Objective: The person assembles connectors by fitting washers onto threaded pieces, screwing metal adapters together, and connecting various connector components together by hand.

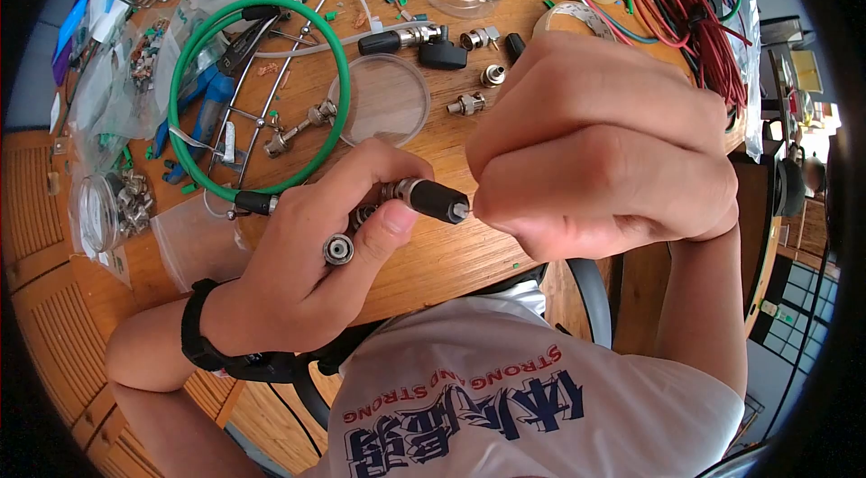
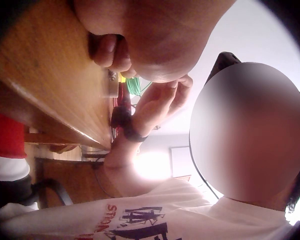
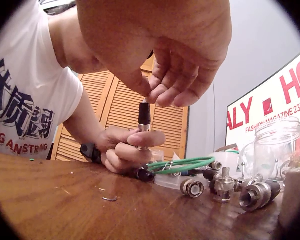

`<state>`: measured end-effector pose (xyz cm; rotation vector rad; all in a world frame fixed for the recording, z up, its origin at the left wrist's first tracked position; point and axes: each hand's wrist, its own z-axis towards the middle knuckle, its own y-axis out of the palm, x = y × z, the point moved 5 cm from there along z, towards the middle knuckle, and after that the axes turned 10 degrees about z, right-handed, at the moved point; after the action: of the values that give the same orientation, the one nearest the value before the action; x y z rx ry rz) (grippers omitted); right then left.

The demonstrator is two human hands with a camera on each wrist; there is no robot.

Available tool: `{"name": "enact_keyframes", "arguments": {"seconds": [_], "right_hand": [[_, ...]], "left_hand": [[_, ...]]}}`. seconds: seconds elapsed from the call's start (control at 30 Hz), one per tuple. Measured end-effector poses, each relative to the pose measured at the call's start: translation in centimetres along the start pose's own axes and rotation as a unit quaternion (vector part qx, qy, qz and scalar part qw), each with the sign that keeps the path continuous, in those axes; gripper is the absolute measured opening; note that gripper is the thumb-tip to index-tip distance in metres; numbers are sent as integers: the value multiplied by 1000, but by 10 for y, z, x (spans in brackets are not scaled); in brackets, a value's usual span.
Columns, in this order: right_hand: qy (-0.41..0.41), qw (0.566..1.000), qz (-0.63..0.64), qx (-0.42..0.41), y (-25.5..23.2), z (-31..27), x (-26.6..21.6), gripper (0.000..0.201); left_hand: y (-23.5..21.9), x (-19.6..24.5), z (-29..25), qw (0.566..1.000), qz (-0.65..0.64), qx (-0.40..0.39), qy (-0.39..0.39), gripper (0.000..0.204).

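I wear a white T-shirt (image 1: 532, 397) with dark blue characters and red letters printed on it, and a black strap (image 1: 203, 343) goes around my left wrist.

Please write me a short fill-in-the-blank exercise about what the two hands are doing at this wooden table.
1. The left hand grips a metal connector with a ____ sleeve.
2. The right hand pinches at the sleeve's ____ end.
3. The coiled cable on the wooden table is ____.
4. The left wrist wears a black ____.

Missing words: black; tip; green; strap
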<state>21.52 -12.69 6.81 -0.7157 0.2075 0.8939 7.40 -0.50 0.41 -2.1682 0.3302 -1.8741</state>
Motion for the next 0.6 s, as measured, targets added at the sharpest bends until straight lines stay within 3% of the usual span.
{"name": "enact_keyframes", "arguments": {"seconds": [0.6], "right_hand": [[16,1000,0,4,-1,1,0,10]], "left_hand": [[0,-1,-1,999,-19,-5,-25,24]]}}
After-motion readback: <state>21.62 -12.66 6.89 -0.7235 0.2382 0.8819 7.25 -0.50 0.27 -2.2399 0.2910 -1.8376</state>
